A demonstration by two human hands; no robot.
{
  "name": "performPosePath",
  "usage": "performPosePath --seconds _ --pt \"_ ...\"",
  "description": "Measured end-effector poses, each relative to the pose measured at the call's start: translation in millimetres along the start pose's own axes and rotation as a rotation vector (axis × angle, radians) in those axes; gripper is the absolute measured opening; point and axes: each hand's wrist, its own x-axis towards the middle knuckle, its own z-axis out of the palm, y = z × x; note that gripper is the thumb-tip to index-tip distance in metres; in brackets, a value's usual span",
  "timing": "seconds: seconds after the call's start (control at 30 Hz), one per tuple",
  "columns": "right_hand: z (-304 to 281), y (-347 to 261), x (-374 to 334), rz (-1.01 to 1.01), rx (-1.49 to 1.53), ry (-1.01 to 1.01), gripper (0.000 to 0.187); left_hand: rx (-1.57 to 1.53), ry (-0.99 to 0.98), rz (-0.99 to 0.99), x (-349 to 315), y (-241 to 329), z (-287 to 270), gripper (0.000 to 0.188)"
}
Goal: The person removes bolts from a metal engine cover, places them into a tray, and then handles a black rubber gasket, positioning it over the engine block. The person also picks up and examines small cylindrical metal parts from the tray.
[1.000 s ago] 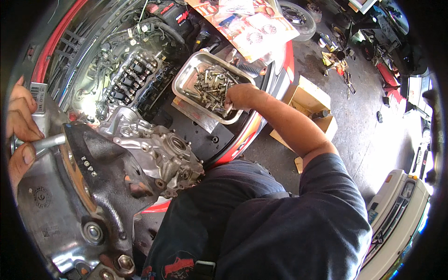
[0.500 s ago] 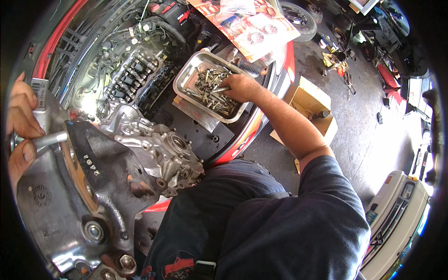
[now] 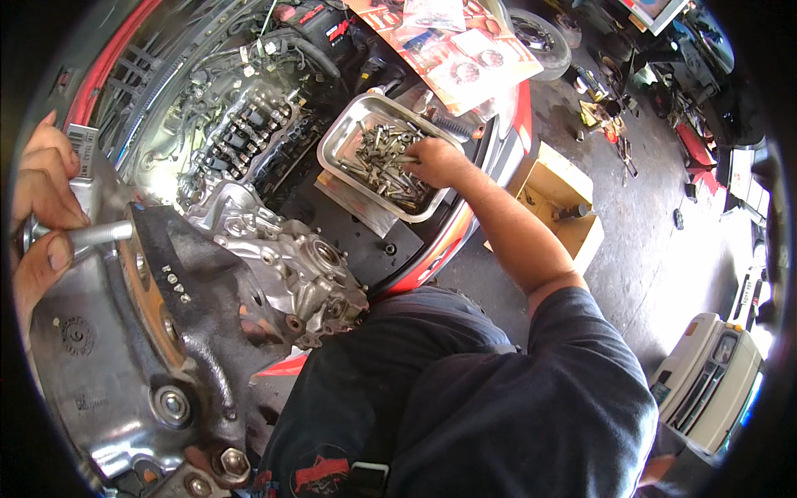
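Observation:
At the left edge my left hand [image 3: 50, 203] is closed around a large silver bolt [image 3: 104, 232], its head partly hidden by the fingers. The bolt's threaded end points right, close to the rim of a black cast bracket [image 3: 195, 286]; whether they touch I cannot tell. My right hand [image 3: 434, 162] reaches into a metal tray [image 3: 334, 149] holding a heap of bolts [image 3: 383, 158]. Its fingertips are pinched together on a bolt [image 3: 408, 159] whose shank shows beside the thumb. Below my left hand lies a shiny metal housing [image 3: 62, 382] with bolts in it.
An opened engine [image 3: 245, 137] with its valve gear exposed lies beyond a bare cast casing [image 3: 290, 253]. Orange packaging [image 3: 465, 58] rests behind the tray. A cardboard box [image 3: 558, 191] sits on the floor to the right, near a wheel [image 3: 535, 46] and scattered parts.
The view has shifted slightly, so most things sit a little further right. My right hand stays over the heap. My left hand keeps the large bolt near the bracket.

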Motion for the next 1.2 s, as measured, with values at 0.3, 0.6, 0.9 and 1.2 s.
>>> performPosePath --seconds 0.3,0.6,0.9,1.2 --pt "-40.0 27.8 -13.5 0.165 0.234 0.277 0.036 -0.001 -0.004 -0.020 -4.4 -1.2 -3.2 0.022" --pt "-51.8 -11.0 -40.5 0.038 0.787 0.152 0.015 0.040 -0.029 -0.008 -0.6 6.2 -15.3 0.022" --pt "-107.4 -162.0 -136.1 -0.891 0.768 0.208 0.038 -0.311 0.157 -0.081 10.5 35.9 -0.7 0.015" --pt "-138.3 -224.6 -133.5 -1.286 0.815 0.145 0.044 -0.227 0.039 -0.176 28.0 52.7 -14.1 0.017"
